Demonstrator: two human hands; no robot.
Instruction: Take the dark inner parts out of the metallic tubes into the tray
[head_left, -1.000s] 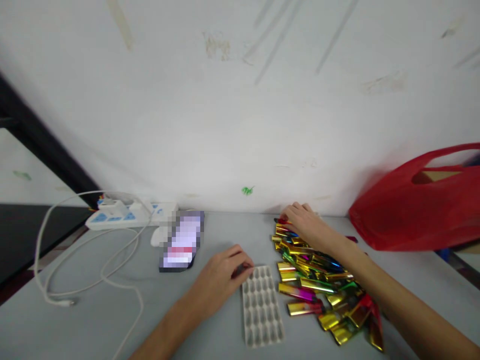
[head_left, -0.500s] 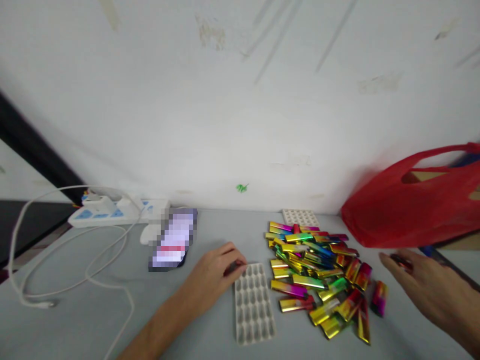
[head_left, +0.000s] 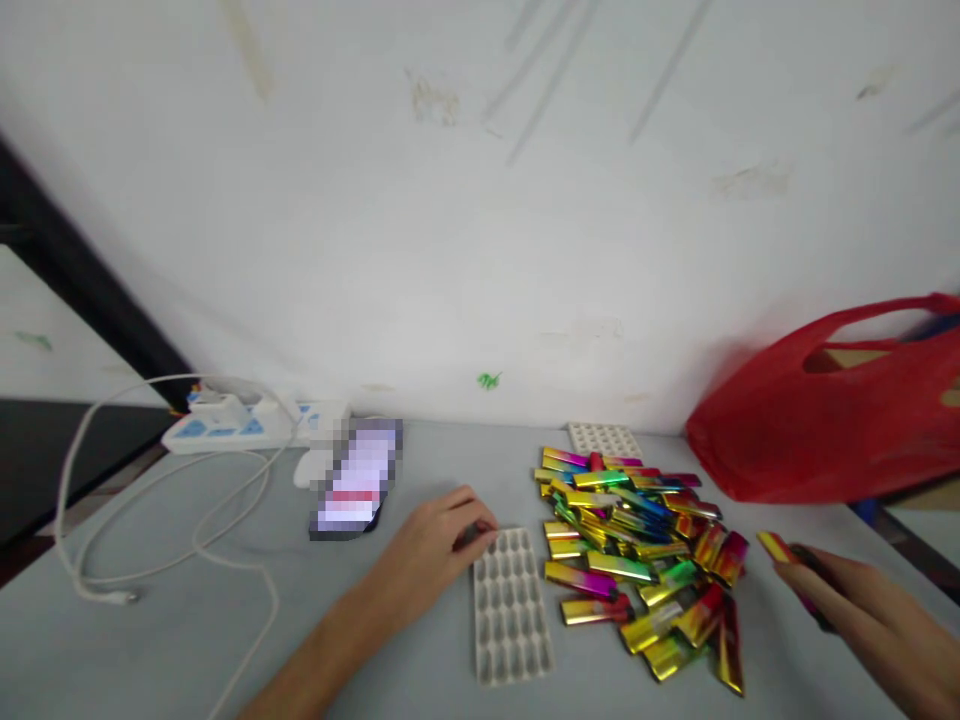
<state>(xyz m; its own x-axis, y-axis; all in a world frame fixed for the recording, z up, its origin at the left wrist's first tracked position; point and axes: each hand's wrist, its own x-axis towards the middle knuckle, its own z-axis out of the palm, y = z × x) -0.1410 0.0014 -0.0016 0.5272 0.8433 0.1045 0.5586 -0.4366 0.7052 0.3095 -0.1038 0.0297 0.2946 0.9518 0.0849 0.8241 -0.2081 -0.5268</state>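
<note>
My right hand (head_left: 862, 600) is closed around a shiny yellow, red and purple lighter (head_left: 780, 552), raised at the right of the table. Beside it spreads a loose heap of metallic lighters (head_left: 622, 530) in gold, green, blue, red and purple. A white tray (head_left: 512, 605) with rows of slots lies left of the heap, and its slots look bare. At the tray's upper left corner, my left hand (head_left: 450, 530) rests on the table, thumb and fingers pinched on the edge. A second white slotted tray (head_left: 604, 440) lies behind the heap by the wall.
A red bag (head_left: 825, 420) stands at the back right, with a box partly visible behind it. At the left lie a phone (head_left: 360, 480), a power strip (head_left: 247, 428) and a looping white cable (head_left: 232, 560). A white wall (head_left: 480, 220) borders the table's back.
The lone lighter at the heap's right was lying on the table; my right hand now has it, having moved slightly down. My left hand stays at the tray's corner. The view shifts slightly.
</note>
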